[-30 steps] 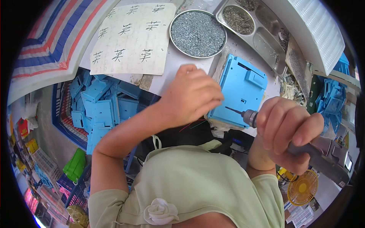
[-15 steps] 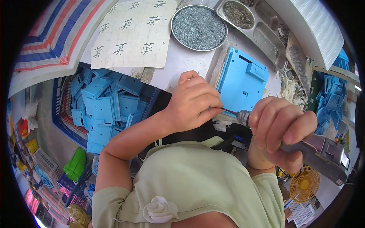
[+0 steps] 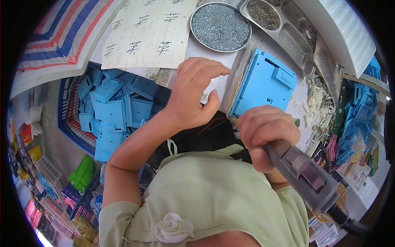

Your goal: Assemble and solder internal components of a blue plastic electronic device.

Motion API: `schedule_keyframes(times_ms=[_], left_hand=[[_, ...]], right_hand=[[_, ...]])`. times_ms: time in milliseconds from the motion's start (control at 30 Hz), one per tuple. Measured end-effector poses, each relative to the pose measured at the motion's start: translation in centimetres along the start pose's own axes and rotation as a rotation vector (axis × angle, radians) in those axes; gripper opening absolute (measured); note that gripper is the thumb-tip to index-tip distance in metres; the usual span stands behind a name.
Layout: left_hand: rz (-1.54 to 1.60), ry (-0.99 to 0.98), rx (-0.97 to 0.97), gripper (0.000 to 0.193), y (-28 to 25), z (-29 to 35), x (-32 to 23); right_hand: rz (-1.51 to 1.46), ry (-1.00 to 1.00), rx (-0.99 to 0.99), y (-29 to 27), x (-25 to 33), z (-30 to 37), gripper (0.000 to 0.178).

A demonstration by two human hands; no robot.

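My right hand [image 3: 269, 133] is wrapped around a dark electric screwdriver [image 3: 306, 175], whose cord trails to the lower right. The screwdriver's bit is hidden behind my fingers, at the near edge of a flat blue plastic casing [image 3: 263, 84]. The casing lies on a worn, pale block [image 3: 238, 80] on the table. To the left of it, my left hand [image 3: 191, 92] hovers at the table's front edge with thumb and fingers apart, and nothing shows between them. Beyond the casing stands a round metal dish [image 3: 221, 26] full of small screws.
A compartmented metal tray [image 3: 284, 33] holds more small hardware at the back right. Below the table's left side, a basket [image 3: 66, 119] is heaped with blue plastic casings [image 3: 113, 115]. White plastic bits [image 3: 317, 103] lie scattered at right. A sheet with handwritten characters [image 3: 144, 37] covers the table's left part.
My left hand has come away from the screwdriver's tip, moving up and left as its fingers opened. My right hand has swung the screwdriver left and inward, to the casing's near edge.
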State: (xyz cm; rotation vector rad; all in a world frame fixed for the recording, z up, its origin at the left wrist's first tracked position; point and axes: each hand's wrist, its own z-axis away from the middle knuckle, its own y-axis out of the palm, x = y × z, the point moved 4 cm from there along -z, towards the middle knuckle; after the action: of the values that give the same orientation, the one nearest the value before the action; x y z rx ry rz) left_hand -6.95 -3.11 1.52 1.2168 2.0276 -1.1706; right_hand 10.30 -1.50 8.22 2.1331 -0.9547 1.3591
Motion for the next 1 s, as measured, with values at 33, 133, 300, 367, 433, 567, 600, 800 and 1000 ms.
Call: schedule_keyframes(times_ms=[33, 133, 300, 367, 433, 567, 600, 800, 1000], left_hand=[[-0.006, 0.015, -0.009, 0.043, 0.4, -0.4, -0.2], [-0.023, 0.121, 0.062, 0.037, 2.7, -2.3, -1.0], [0.041, 0.231, 0.281, 0.029, 7.4, -3.9, -3.7], [-0.084, 0.229, 0.363, 0.026, 8.9, -3.7, -4.0], [-0.122, 0.227, 0.395, 0.027, 9.1, -3.6, -3.9], [-0.164, 0.191, 0.446, 0.029, 9.1, -3.7, -4.3], [-0.168, 0.181, 0.449, 0.029, 9.1, -3.5, -4.3], [-0.186, 0.181, 0.456, 0.029, 9.1, -3.6, -4.4], [0.069, -0.073, 0.429, 0.035, 9.7, -5.4, -3.0]], right_hand=[[-0.005, 0.011, -0.02, -0.1, -0.1, 0.0, 0.031], [-0.032, -0.074, -0.166, -2.3, 1.7, 0.6, 0.023], [0.022, -0.165, -0.308, -10.3, 5.8, 3.0, 0.031], [0.052, -0.189, -0.377, -12.6, 5.1, 4.2, 0.033], [-0.016, -0.149, -0.48, -13.6, 2.8, 4.7, 0.03], [-0.074, -0.197, -0.496, -14.9, 2.0, 3.5, 0.027], [-0.074, -0.234, -0.483, -14.9, 2.3, 3.1, 0.026], [-0.042, -0.059, -0.481, -14.5, 1.4, 4.4, 0.024], [0.027, 0.072, -0.543, -11.0, 2.7, 6.8, 0.029]])
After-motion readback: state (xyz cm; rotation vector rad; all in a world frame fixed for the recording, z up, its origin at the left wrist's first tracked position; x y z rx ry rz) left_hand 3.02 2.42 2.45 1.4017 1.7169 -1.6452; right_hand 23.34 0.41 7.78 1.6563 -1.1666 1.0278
